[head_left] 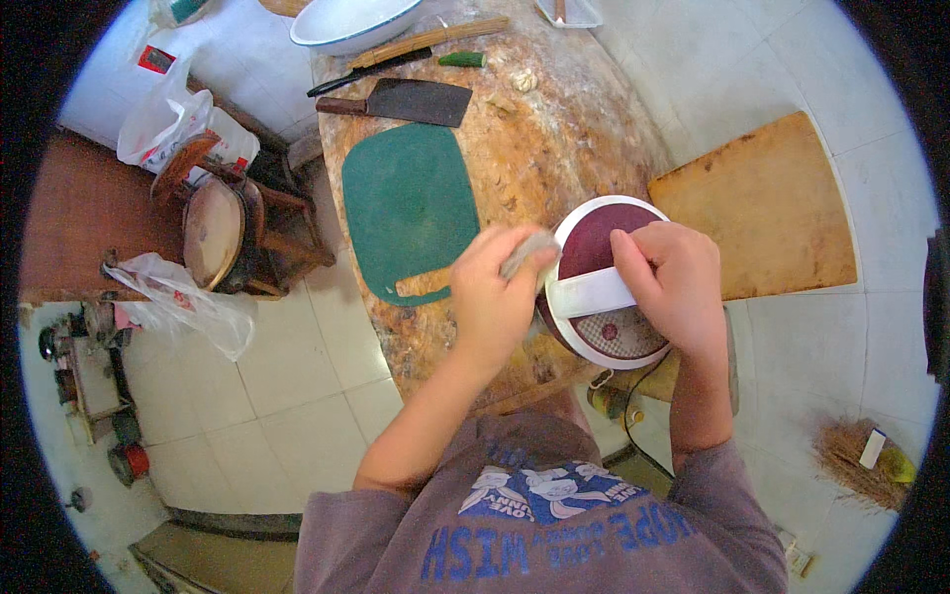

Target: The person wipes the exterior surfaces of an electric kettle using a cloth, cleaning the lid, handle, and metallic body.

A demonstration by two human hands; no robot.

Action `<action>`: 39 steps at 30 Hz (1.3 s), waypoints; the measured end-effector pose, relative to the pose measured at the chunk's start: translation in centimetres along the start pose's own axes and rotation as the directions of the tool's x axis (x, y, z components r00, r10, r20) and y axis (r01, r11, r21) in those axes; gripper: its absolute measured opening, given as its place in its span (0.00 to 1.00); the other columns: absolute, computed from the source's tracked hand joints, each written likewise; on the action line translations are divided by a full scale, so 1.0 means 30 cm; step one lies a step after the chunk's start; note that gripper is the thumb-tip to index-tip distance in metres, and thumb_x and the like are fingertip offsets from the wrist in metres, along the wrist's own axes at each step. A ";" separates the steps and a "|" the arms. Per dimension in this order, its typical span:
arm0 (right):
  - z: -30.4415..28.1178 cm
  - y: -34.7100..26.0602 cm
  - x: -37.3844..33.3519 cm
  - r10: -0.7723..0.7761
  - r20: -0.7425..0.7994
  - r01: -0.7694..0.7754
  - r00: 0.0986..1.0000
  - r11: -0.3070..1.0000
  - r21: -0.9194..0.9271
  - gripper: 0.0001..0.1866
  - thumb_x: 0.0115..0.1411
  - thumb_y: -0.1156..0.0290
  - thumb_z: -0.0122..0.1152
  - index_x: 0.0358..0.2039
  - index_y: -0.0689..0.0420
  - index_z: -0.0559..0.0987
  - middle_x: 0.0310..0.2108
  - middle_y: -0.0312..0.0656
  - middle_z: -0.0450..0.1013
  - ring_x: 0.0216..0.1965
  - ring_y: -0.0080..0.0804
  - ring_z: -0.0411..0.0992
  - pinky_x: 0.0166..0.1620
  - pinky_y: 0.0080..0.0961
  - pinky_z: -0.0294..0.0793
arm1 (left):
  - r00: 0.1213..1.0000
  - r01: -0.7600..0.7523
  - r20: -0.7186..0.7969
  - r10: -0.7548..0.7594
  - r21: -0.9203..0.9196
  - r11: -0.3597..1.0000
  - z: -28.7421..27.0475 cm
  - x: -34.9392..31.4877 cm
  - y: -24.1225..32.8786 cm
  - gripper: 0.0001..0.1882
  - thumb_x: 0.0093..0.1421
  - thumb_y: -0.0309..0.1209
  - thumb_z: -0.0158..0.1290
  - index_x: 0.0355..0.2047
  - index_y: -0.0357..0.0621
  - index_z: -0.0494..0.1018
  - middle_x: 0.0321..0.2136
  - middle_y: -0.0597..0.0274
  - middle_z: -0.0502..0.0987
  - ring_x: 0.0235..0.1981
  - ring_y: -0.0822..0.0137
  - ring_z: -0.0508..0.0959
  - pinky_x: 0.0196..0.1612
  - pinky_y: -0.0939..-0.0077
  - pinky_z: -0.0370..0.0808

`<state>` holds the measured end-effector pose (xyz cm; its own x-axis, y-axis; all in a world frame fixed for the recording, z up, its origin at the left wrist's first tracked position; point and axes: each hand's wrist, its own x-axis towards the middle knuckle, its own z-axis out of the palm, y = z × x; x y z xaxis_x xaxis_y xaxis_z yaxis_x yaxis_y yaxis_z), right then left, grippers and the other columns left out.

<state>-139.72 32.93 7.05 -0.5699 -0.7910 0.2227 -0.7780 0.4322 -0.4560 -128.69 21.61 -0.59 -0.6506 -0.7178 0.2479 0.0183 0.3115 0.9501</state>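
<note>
My right hand point(678, 282) is closed round the white handle point(592, 293) that crosses a round maroon appliance point(597, 238) with a white rim. It looks like a rice cooker, and it stands at the table's right edge. A grey cloth-like wad point(530, 253) is pinched in my left hand point(492, 292), against the appliance's left rim. Motion blurs the wad, so I cannot tell cloth from sponge. Left of that hand lies a green cutting board point(411, 208) with a slot handle at its near end.
Beyond the board, a cleaver point(421, 102), a black-handled knife point(381, 69), a cucumber piece point(462, 59) and a white basin point(354, 25) sit on the stained wooden table point(554, 129). A wooden board point(762, 213) is at right, a wooden chair point(218, 218) at left. A black cord point(638, 441) hangs below the appliance.
</note>
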 end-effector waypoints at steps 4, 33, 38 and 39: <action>-0.002 0.002 0.001 -0.019 0.014 0.020 1.000 0.999 -0.032 0.17 0.53 0.66 0.54 0.11 0.59 0.72 0.13 0.48 0.67 0.17 0.43 0.69 0.22 0.37 0.65 | 0.998 -0.014 0.058 0.013 0.012 1.000 -0.043 -0.056 0.006 0.08 0.47 0.24 0.56 0.28 0.35 0.75 0.24 0.57 0.74 0.28 0.66 0.75 0.32 0.76 0.69; 0.005 0.022 0.003 -0.130 -0.056 0.131 0.990 0.991 0.011 0.17 0.51 0.64 0.54 0.09 0.55 0.72 0.13 0.43 0.69 0.18 0.40 0.70 0.22 0.36 0.67 | 0.812 -0.351 0.529 0.248 0.103 0.931 0.105 0.316 0.012 0.09 0.45 0.26 0.57 0.30 0.41 0.76 0.25 0.59 0.75 0.28 0.65 0.75 0.33 0.75 0.70; 0.007 0.031 -0.004 -0.086 -0.082 0.084 0.993 0.996 -0.030 0.15 0.50 0.65 0.55 0.09 0.54 0.74 0.12 0.42 0.69 0.17 0.39 0.69 0.21 0.35 0.67 | 0.629 -0.293 0.760 0.163 0.039 0.955 0.143 0.395 0.058 0.09 0.45 0.29 0.58 0.28 0.41 0.76 0.26 0.56 0.75 0.31 0.62 0.76 0.35 0.73 0.71; 0.007 0.026 -0.004 -0.089 -0.079 0.089 0.993 0.996 -0.009 0.15 0.50 0.65 0.55 0.09 0.54 0.74 0.12 0.42 0.69 0.16 0.38 0.69 0.21 0.35 0.67 | 0.604 -0.295 0.788 0.116 0.086 0.952 0.087 0.393 0.072 0.09 0.44 0.30 0.58 0.28 0.41 0.76 0.26 0.55 0.75 0.32 0.60 0.76 0.35 0.72 0.71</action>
<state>-140.20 33.26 6.49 -0.5174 -0.7896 0.3299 -0.8277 0.3640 -0.4270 -138.30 15.42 3.88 -0.9895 0.0934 0.1104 0.1439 0.5614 0.8149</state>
